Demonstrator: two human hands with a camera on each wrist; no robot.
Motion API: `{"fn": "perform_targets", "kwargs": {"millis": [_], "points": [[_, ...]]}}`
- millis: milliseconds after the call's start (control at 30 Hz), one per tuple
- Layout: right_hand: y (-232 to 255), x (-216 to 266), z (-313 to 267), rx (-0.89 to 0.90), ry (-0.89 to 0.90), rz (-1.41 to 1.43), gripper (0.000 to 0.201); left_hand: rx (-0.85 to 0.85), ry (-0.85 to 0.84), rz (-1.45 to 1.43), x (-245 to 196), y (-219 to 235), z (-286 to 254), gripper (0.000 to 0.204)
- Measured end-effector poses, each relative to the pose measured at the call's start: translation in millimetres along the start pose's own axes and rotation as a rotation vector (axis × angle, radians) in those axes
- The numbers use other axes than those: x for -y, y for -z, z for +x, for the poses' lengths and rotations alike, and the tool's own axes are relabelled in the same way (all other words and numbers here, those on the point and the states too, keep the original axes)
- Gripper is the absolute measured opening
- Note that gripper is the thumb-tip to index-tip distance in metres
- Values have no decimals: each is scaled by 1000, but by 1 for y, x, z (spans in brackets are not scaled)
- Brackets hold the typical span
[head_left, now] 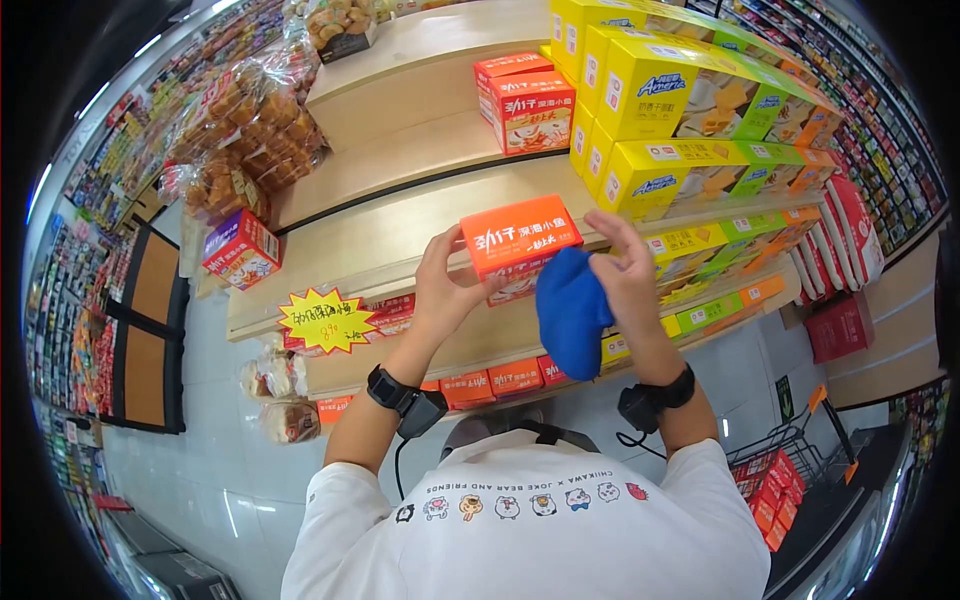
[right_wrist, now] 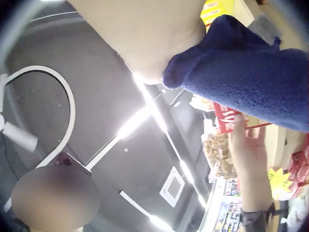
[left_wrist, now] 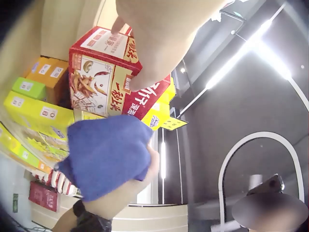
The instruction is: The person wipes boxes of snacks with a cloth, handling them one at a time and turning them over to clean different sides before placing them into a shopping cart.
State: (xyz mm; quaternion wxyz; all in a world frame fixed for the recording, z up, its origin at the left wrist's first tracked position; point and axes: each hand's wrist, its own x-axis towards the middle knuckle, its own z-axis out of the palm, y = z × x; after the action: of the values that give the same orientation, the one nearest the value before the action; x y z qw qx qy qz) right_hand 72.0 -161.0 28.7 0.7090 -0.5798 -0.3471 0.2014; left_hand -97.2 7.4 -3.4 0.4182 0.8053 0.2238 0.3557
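My left hand point(head_left: 447, 285) holds an orange-red snack box point(head_left: 520, 228) by its left end, thumb along the near side, above the wooden shelf. In the left wrist view the box point(left_wrist: 99, 77) shows a food picture on its side. A blue cloth point(head_left: 575, 312) hangs from my right hand point(head_left: 625, 275), pinched between thumb and fingers at the box's right end. It droops over the near right corner of the box. In the right wrist view the cloth point(right_wrist: 246, 72) covers much of the box.
Yellow biscuit boxes point(head_left: 650, 90) are stacked on the right. More red snack boxes point(head_left: 525, 110) stand on the upper shelf. Bagged bread point(head_left: 250, 130) and a purple-red box point(head_left: 242, 248) sit at left. A yellow price sign point(head_left: 326, 320) fronts the shelf edge. A cart point(head_left: 790, 460) stands lower right.
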Motion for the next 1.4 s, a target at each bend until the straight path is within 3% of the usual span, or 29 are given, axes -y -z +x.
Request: {"fn": "perform_targets", "kwargs": {"millis": [100, 200, 300, 400, 533, 767, 867, 900, 1000, 1100, 1200, 1400], "points": [[15, 37, 10, -70, 212, 191, 38, 25, 59, -58, -4, 1, 1, 79], [6, 77, 15, -271, 412, 286, 32, 80, 50, -19, -5, 3, 2, 79], [-13, 73, 26, -356, 613, -5, 27, 103, 24, 3, -3, 3, 3, 78], [-37, 70, 32, 131, 554, -544, 27, 100, 15, -60, 7, 2, 5, 78], [-60, 38, 33, 293, 711, -827, 37, 101, 65, -152, 8, 3, 10, 81], [-77, 47, 41, 316, 585, -765, 48, 130, -42, -347, 6, 4, 13, 82], [-80, 47, 43, 404, 722, -957, 49, 210, -52, -321, 18, 5, 15, 100], [-80, 44, 43, 379, 739, -967, 46, 116, -101, -325, 8, 4, 15, 80], [-75, 45, 43, 286, 676, -1016, 33, 175, 4, -118, 0, 10, 18, 79], [-60, 48, 47, 52, 663, -1158, 27, 163, 30, -159, 6, 8, 20, 77], [-45, 51, 48, -24, 657, -1216, 24, 168, 25, -129, 6, 7, 20, 78], [-65, 37, 44, 165, 773, -1097, 18, 209, -32, -74, -1, 11, 23, 74]]}}
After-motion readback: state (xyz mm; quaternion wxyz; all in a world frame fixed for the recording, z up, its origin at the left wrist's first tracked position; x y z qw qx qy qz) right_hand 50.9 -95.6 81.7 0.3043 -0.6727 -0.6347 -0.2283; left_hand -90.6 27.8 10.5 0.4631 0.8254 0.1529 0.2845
